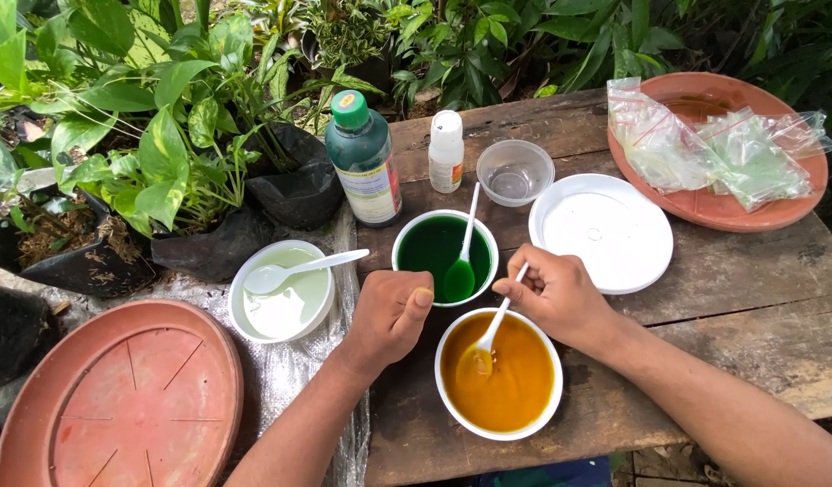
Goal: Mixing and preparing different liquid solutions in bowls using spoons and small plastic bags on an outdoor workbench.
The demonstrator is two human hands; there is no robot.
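My right hand (556, 298) pinches the handle of a white plastic spoon (490, 335) whose bowl dips into orange liquid in a white bowl (552, 401) at the table's front edge. My left hand (390, 311) is closed into a loose fist and rests beside that bowl, touching the rim of a white bowl of dark green liquid (403, 236). A second white spoon (464, 248) stands in the green liquid. Further left, a white bowl of pale green liquid (241, 273) holds a third white spoon (298, 269).
Behind the bowls stand a dark green bottle (364, 160), a small white bottle (446, 151) and a clear cup (515, 171). A white lid (602, 231) lies right. A terracotta saucer (704, 212) holds clear plastic bags (704, 149). Another saucer (118, 397) lies front left; potted plants (163, 153) crowd behind.
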